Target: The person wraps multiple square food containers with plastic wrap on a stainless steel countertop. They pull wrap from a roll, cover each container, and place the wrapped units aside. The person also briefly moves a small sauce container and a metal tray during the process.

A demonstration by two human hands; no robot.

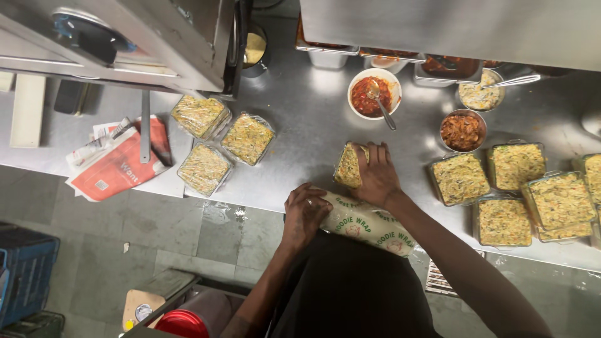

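Note:
My left hand grips the end of a roll of cling wrap, a white tube with green print, lying along the near edge of the steel counter. My right hand presses on a clear plastic container of yellow noodles standing tilted on its side just beyond the roll. Whether film is stretched over it I cannot tell.
Three wrapped noodle containers sit to the left, several open ones to the right. Bowls of red sauce with a spoon, a brown filling and noodles stand behind. Papers lie at far left. A red lid is below.

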